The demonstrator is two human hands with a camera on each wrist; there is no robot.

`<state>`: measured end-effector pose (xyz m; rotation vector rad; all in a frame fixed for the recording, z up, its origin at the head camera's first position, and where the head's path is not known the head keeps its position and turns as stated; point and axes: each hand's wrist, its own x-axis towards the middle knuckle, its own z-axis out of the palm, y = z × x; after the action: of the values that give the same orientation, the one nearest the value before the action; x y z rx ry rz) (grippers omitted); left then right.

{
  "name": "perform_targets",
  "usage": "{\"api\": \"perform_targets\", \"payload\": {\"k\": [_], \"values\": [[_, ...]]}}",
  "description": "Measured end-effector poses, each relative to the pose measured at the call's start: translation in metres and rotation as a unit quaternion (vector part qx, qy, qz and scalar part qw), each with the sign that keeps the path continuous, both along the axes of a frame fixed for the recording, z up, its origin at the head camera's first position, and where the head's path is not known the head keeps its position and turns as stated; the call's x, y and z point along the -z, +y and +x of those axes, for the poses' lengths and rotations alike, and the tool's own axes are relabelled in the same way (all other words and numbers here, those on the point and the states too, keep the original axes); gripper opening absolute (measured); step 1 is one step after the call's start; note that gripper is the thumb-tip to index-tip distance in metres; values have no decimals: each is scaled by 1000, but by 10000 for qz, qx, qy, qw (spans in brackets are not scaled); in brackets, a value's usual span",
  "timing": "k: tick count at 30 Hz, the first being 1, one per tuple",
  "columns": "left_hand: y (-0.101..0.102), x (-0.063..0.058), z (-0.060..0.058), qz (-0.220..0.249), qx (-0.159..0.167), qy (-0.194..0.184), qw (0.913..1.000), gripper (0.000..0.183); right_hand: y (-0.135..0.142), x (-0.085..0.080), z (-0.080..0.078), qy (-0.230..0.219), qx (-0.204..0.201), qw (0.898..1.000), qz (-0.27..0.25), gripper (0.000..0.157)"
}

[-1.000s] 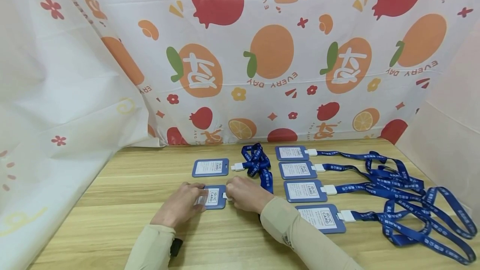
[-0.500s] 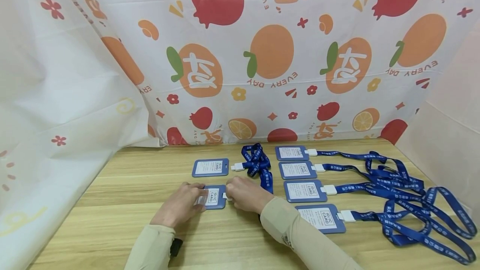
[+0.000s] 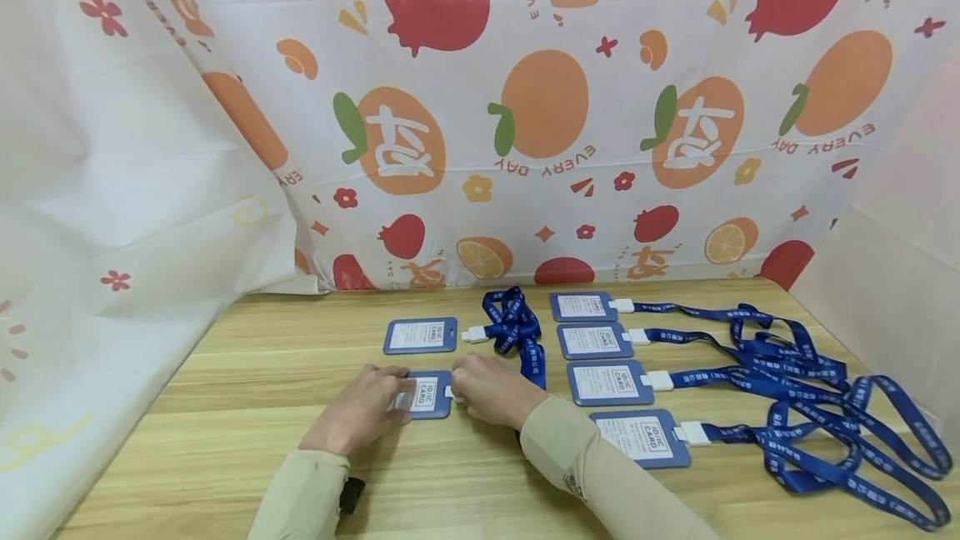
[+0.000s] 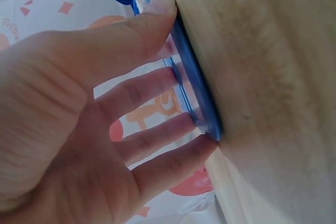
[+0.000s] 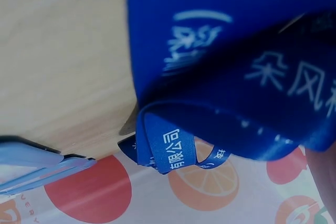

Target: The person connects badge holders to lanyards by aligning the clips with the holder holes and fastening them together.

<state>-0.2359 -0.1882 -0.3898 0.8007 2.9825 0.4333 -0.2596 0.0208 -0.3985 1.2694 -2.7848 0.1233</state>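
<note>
A blue-framed ID card holder [image 3: 426,395] lies on the wooden table, in front of a second card holder [image 3: 420,335]. My left hand [image 3: 362,408] grips its left part by the edges, thumb on the near side and fingers on the far side, as the left wrist view shows. At its slotted right end, my right hand [image 3: 491,390] pinches the white clip [image 3: 449,392] of a blue lanyard. Most of that clip is hidden by the fingers. The lanyard strap [image 5: 173,145] hangs in folds close to the right wrist camera.
Beyond my right hand, another white clip [image 3: 476,334] with a bunched blue lanyard [image 3: 512,325] lies beside the second holder. Several card holders with clipped lanyards, such as the nearest holder [image 3: 645,438], form a column on the right. A fruit-print cloth [image 3: 465,207] hangs behind the table.
</note>
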Motion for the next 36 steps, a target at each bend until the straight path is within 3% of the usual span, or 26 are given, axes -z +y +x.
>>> {"api": "perform_targets", "payload": {"k": [26, 36], "values": [[-1, -1, 0, 34, 166, 88, 9998, 32, -6, -1, 2, -2, 110, 9997, 207, 12], [-2, 0, 1, 12, -6, -36, 10000, 33, -4, 1, 4, 82, 82, 9998, 148, 14]]}}
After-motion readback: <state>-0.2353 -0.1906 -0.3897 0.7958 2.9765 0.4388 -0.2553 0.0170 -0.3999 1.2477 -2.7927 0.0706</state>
